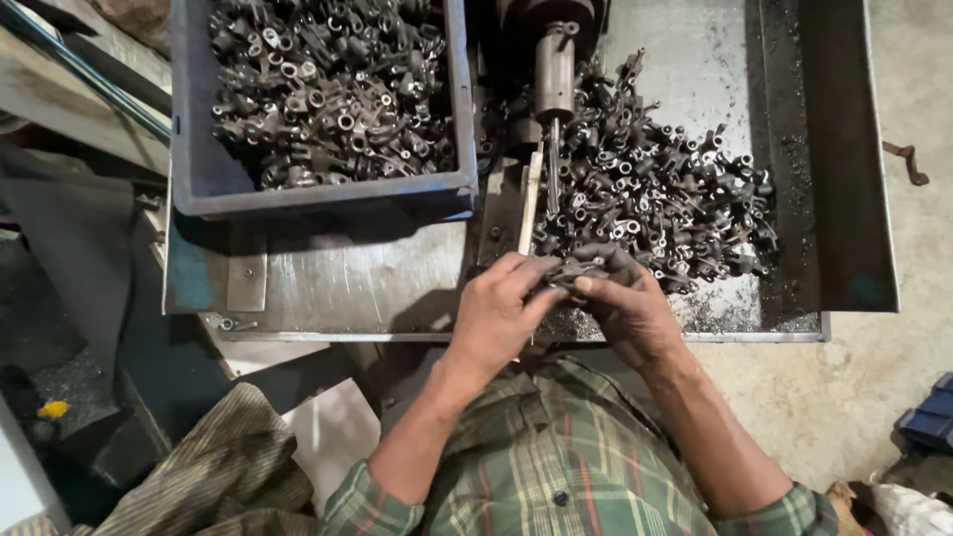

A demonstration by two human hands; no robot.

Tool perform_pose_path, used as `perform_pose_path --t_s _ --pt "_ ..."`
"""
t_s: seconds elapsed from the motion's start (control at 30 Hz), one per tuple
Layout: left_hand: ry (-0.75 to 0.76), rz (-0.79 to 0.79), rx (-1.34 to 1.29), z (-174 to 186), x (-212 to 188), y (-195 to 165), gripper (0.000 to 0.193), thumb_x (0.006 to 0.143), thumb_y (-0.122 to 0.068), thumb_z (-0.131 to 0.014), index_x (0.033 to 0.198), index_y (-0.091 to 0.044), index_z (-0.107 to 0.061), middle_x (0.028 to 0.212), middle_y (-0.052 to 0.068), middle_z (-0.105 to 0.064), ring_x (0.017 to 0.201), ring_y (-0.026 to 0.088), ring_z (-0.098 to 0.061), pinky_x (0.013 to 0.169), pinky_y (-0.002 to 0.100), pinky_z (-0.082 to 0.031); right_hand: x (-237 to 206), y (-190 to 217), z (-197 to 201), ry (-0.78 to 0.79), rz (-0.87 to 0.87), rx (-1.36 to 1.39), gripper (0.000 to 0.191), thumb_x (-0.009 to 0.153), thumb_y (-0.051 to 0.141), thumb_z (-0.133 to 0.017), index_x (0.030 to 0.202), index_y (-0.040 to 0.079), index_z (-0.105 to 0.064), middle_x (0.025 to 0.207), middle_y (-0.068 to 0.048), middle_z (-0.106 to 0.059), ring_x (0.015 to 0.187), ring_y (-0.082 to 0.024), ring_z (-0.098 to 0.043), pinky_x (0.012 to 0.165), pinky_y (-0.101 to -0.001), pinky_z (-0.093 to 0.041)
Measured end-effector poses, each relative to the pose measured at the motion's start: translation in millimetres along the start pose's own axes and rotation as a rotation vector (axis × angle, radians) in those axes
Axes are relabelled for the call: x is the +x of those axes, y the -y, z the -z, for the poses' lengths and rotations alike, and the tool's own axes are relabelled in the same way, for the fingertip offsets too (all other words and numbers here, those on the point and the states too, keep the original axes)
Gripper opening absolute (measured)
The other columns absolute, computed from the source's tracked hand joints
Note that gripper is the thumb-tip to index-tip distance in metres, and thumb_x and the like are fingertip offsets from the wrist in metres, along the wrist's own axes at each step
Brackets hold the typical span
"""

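My left hand and my right hand meet at the near edge of a metal tray. Both hands close on one small dark metal forged part held between them. Just beyond my right hand lies a heap of the same metal parts on the tray. A vertical drill spindle with a thin bit hangs over the tray above my hands, beside a pale upright strip.
A blue-grey plastic crate filled with similar metal parts stands at the tray's back left. Metal chips cover the tray's right side. Concrete floor lies to the right, striped cloth at lower left.
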State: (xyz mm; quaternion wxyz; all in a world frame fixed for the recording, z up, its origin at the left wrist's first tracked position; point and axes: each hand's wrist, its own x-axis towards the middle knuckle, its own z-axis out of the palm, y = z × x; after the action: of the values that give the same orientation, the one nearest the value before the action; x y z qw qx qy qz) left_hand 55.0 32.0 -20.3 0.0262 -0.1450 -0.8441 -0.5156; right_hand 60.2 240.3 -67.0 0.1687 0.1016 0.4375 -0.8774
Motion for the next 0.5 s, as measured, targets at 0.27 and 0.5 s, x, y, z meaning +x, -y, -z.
perform_pose_path --t_s 0.27,0.5 --pt "0.022 -0.019 0.077 10 22 12 0.028 0.086 -0.014 -0.075 0.114 -0.009 -0.074 0.100 0.010 -0.071 0.089 0.030 -0.072 0.076 0.037 -0.057 20 10 -9 -0.025 0.132 -0.350 0.033 0.090 0.000 -0.070 0.122 -0.001 -0.064 0.108 -0.009 -0.074 0.096 -0.015 -0.071 0.086 -0.0333 -0.062" --pt "-0.028 -0.081 0.096 15 43 16 0.026 0.089 -0.015 -0.076 0.115 -0.008 -0.074 0.099 0.011 -0.069 0.088 0.030 -0.070 0.076 0.038 -0.056 39 21 -21 -0.090 0.267 -0.549 0.022 0.097 0.006 -0.068 0.116 -0.003 -0.070 0.099 -0.008 -0.077 0.085 -0.013 -0.074 0.074 -0.0270 -0.060"
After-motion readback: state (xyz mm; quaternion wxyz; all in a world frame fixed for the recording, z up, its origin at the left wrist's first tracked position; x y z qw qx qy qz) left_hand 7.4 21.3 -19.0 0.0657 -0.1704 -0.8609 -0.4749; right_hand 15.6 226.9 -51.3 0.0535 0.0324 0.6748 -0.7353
